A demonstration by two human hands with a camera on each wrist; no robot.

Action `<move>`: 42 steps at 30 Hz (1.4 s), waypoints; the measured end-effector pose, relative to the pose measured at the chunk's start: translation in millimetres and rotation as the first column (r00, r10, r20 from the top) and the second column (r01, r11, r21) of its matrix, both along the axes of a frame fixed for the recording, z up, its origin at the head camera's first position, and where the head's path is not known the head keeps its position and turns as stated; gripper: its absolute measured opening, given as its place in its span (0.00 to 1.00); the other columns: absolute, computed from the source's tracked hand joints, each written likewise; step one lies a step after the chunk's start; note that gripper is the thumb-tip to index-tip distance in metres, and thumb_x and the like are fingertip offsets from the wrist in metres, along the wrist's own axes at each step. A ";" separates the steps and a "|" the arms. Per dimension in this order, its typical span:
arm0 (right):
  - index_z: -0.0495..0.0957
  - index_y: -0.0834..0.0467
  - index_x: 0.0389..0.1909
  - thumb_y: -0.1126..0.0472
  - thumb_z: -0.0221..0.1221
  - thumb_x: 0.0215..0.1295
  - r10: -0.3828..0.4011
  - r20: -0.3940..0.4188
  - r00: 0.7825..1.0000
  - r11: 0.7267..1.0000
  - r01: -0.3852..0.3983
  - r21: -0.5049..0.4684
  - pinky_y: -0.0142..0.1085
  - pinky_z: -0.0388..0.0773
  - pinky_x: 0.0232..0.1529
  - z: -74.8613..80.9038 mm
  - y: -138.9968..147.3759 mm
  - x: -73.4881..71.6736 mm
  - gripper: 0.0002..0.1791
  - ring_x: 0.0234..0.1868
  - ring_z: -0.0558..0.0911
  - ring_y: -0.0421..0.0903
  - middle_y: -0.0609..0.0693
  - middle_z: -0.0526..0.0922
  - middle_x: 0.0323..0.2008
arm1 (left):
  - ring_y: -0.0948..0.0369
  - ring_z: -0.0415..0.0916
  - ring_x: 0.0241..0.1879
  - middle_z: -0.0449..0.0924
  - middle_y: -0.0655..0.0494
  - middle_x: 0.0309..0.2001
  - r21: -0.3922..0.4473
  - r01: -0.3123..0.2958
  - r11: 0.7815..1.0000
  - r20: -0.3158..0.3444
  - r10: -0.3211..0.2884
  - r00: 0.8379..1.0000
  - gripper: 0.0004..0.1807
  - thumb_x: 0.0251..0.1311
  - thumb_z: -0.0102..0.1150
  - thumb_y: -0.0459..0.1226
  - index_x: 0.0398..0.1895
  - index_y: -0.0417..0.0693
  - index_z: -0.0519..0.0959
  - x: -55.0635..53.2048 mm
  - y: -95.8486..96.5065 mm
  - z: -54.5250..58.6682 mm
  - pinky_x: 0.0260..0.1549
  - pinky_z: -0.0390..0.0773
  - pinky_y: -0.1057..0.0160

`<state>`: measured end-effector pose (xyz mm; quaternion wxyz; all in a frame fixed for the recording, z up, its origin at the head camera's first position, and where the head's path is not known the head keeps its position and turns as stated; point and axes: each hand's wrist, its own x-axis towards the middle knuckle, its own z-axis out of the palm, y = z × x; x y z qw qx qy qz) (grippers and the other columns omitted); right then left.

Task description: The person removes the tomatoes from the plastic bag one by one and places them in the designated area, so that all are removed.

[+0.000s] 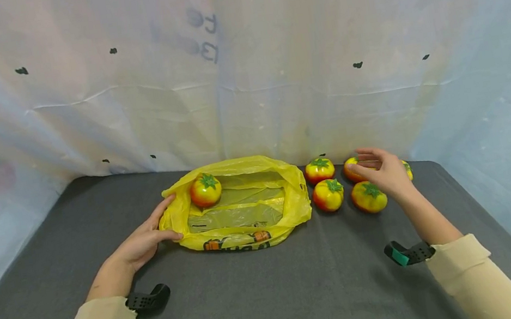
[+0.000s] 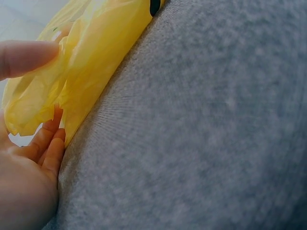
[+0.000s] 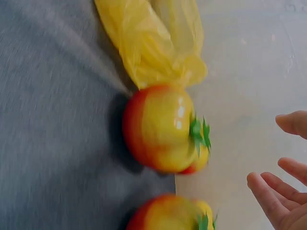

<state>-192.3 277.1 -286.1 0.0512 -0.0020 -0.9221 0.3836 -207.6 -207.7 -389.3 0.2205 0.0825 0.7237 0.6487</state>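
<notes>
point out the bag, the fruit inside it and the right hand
Bag [image 1: 298,193]: head view, on the right side of its yellow wall.
Fruit inside it [image 1: 205,191]: head view, on its body, below the green leaves.
Right hand [image 1: 386,170]: head view, on the back of the hand.

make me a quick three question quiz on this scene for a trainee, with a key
1. Fill in: the bag is held at one end by the person's ___ hand.
2. True or false: the right hand is inside the bag.
3. Multiple choice: how many tomatoes show inside the bag?
a) one
b) three
c) four

Key:
1. left; the left hand has thumb and fingers at the bag's edge.
2. False; it is near the loose tomatoes, outside the bag.
3. a
</notes>
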 end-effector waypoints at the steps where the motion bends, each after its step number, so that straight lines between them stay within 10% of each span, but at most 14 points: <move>1: 0.63 0.60 0.69 0.43 0.58 0.65 0.004 -0.005 1.000 1.000 -0.004 -0.016 0.55 0.72 0.57 -0.3 -3.8 -1.5 0.38 0.64 0.70 0.61 0.65 0.69 0.64 | 0.45 0.15 0.72 0.13 0.52 0.75 0.003 0.000 1.000 0.000 0.000 1.000 0.57 0.56 0.61 0.32 0.77 0.63 0.32 0.1 -0.3 0.2 0.60 0.21 0.29; 42: 0.74 0.55 0.59 0.50 0.62 0.63 0.174 -0.152 0.973 0.963 -0.201 -0.182 0.47 0.74 0.57 -25.2 -119.6 -33.2 0.25 0.56 0.77 0.51 0.57 0.78 0.55 | 0.45 0.18 0.73 0.15 0.52 0.75 0.007 -0.001 1.000 -0.006 0.001 1.000 0.57 0.56 0.62 0.32 0.77 0.65 0.33 0.0 -0.1 -1.8 0.62 0.24 0.30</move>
